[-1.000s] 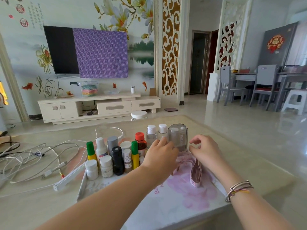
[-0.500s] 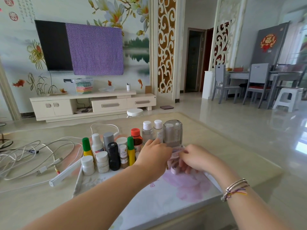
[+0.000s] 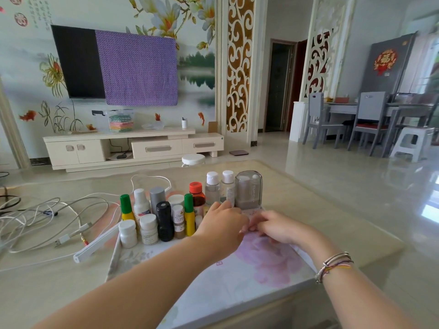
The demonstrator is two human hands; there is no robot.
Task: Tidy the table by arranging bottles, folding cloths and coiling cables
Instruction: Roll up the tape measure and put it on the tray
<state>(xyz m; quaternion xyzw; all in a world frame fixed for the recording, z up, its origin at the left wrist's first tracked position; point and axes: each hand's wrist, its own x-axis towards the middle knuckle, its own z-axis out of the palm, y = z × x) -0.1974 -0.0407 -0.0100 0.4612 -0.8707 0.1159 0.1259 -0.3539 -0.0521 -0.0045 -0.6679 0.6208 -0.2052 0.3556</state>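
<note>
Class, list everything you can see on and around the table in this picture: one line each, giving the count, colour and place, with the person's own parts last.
Bottles: about a dozen, mixed white, green-capped yellow, black, grey and red-capped, clustered upright at mid-table.
Clear domed container: one, translucent grey, right end of the cluster.
Floral cloth: one, white with pink flower, spread on the table's near edge.
Pink strap: one, mostly hidden between the hands.
Cables: several, white and grey, tangled at left.
White bar: one, left of the cloth.
Table: one, beige.
Left hand: one, fingers curled at the strap.
Right hand: one, bracelets on wrist, at the strap.
</note>
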